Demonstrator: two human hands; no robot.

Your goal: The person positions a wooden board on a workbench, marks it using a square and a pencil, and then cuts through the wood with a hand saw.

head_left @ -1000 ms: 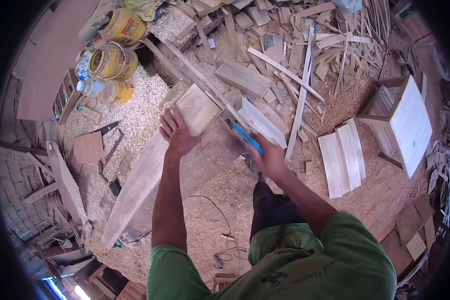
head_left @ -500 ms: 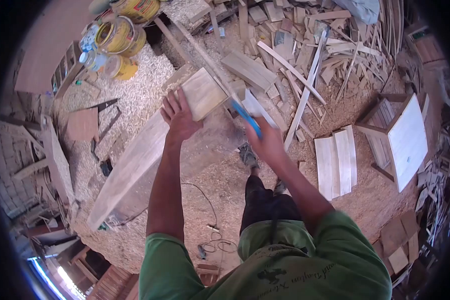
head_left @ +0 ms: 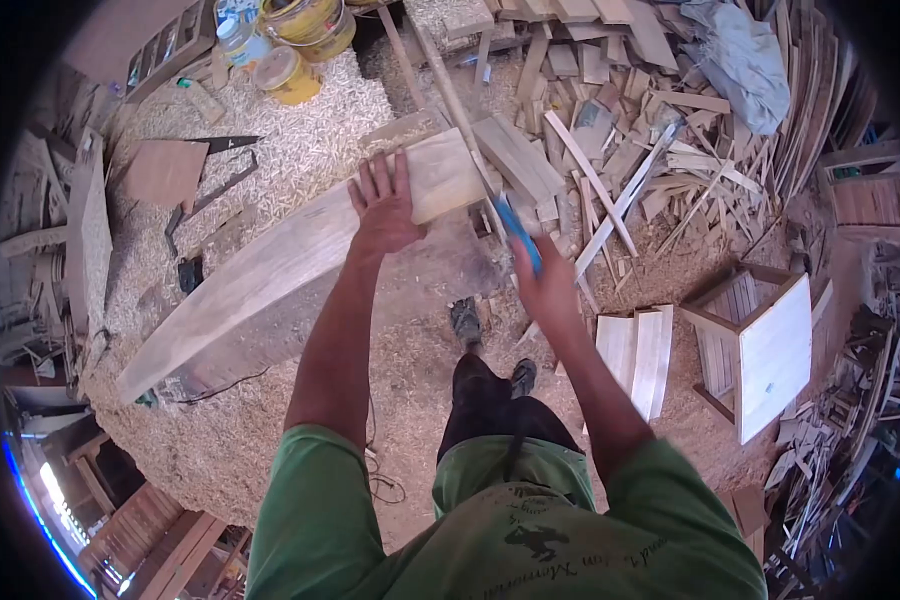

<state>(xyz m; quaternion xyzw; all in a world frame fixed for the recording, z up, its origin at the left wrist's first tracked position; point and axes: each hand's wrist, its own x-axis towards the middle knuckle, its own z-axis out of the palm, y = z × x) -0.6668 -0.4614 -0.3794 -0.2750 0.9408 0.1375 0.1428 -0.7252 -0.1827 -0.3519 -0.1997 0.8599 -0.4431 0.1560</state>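
Note:
A long, curved wooden board (head_left: 270, 255) runs from the lower left up to the centre. My left hand (head_left: 384, 207) lies flat on it near the upper end, fingers spread. At that end, my right hand (head_left: 548, 278) is wrapped round the blue handle of what looks like a hand saw (head_left: 516, 232). Its thin blade is seen edge-on along the board's end, so its teeth cannot be made out. Beneath the board is a dusty work surface (head_left: 410, 275), partly covered with shavings.
Yellow buckets (head_left: 288, 75) stand among wood shavings (head_left: 345, 105) at upper left. A heap of offcuts (head_left: 610, 110) spreads across the upper right, with a grey plastic sheet (head_left: 740, 65) on it. Curved pieces (head_left: 634, 350) and a wooden frame with a pale panel (head_left: 775, 358) stand at right.
The whole view has shifted and turned slightly. My left hand stays flat on the board, and my right hand still grips the blue handle at the board's end.

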